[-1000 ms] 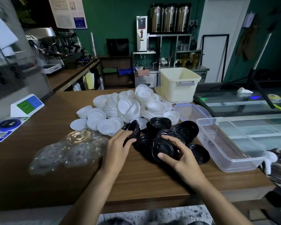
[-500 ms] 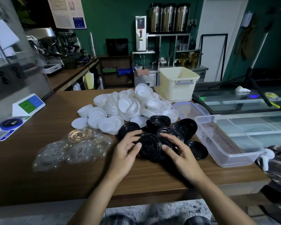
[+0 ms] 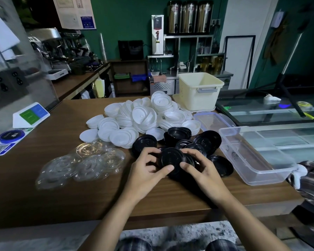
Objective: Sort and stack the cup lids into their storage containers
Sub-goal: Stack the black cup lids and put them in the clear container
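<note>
Left hand (image 3: pixel 146 170) and right hand (image 3: pixel 202 170) both curl their fingers round a short stack of black lids (image 3: pixel 172 159), held tilted just above the wooden counter (image 3: pixel 43 196) — probably to square the rims so they nest. Loose black lids lie behind it; white lids (image 3: pixel 140 117) and clear lids (image 3: pixel 83 163) stay unsorted. Clear storage tub (image 3: pixel 250 171) sits near, to the right.

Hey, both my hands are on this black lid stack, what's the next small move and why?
Probably lift the black lid stack toward the clear container on the right. Left hand and right hand both grip it from either side, and that container stands open with apparently no lids in it.
</note>
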